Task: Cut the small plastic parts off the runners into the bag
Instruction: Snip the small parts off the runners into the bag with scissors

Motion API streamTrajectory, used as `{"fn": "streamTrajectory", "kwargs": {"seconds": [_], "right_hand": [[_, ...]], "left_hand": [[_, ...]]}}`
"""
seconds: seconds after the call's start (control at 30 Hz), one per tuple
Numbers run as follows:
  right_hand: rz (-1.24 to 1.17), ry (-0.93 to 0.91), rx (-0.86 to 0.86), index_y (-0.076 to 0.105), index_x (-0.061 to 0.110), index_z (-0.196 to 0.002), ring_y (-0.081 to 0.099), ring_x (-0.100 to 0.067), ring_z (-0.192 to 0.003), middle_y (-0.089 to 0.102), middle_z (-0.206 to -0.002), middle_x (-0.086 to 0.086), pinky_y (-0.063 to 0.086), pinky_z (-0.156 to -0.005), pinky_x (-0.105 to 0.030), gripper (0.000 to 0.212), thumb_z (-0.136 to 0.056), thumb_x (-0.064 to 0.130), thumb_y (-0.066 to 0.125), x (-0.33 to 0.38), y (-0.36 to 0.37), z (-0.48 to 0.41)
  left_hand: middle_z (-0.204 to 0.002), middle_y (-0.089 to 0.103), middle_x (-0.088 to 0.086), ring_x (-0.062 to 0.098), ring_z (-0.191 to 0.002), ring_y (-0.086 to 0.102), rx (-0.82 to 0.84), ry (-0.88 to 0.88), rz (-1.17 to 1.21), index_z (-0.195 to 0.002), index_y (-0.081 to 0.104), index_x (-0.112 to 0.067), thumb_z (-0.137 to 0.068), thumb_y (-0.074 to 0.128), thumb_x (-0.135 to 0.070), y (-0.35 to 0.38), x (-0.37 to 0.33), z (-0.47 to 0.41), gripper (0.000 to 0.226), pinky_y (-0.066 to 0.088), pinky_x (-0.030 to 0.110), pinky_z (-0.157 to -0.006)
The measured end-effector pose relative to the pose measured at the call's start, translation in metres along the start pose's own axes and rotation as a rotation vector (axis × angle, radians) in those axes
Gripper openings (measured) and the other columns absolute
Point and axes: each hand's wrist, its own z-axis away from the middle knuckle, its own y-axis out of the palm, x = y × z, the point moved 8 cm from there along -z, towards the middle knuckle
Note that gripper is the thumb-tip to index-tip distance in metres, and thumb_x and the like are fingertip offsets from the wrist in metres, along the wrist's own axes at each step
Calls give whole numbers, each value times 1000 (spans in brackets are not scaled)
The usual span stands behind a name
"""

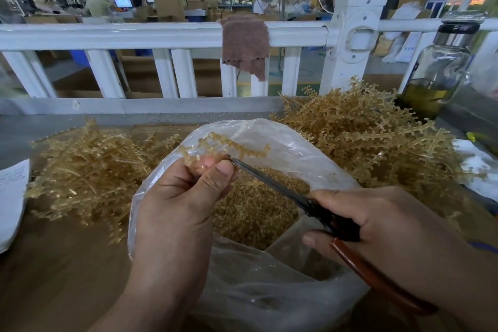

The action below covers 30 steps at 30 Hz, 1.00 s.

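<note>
As fingers (217,178) pinch runner (229,144), scissors (272,184) seemingly touch.

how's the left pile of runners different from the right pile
The left pile looks mostly like thin, bare sticks, while the right pile bristles with small knobs along its branches. The left pile lies low and flat; the right pile heaps higher, up against the white railing. Both are the same translucent amber plastic, one on either side of the bag.
</note>
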Motion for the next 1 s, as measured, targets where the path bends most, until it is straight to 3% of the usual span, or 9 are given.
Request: {"fn": "streamTrajectory", "kwargs": {"seconds": [0.3, 0.6, 0.73, 0.87, 1.0], "right_hand": [[7, -1, 61, 67, 28, -97, 58, -5, -64, 59, -67, 13, 44, -55, -25, 50, -81, 72, 47, -2, 5, 1], [-1, 2, 79, 66, 30, -92, 59, -3, -63, 59, -66, 15, 38, -51, -16, 39, -82, 65, 54, -2, 5, -1], [-5, -9, 81, 70, 25, -93, 59, -2, -61, 60, -66, 15, 39, -50, -16, 41, -81, 62, 57, -2, 3, -1], [-19, -8, 93, 68, 25, -98, 59, -7, -65, 60, -69, 13, 40, -52, -18, 44, -81, 64, 57, -3, 5, 0], [-37, -22, 97, 68, 26, -101, 59, -8, -66, 61, -71, 11, 41, -54, -20, 52, -80, 69, 50, -3, 4, 0]], "left_hand": [[-87, 77, -2, 11, -90, 74, -61, 65, -125, -75, 76, -25, -61, 80, -44, -2, -8, 4, 24, 58, 25, -83], [-88, 78, -3, 9, -91, 75, -76, 87, -191, -78, 77, -29, -61, 78, -48, -2, -12, 5, 25, 52, 28, -86], [-87, 78, -3, 13, -94, 75, -66, 71, -167, -75, 77, -29, -62, 79, -45, -1, -9, 5, 21, 52, 32, -91], [-88, 78, -1, 13, -95, 75, -55, 60, -163, -76, 77, -27, -63, 78, -45, -2, -9, 4, 23, 58, 26, -88], [-89, 78, -3, 11, -94, 74, -56, 91, -202, -79, 77, -29, -68, 77, -44, -2, -12, 5, 19, 51, 30, -89]]}}
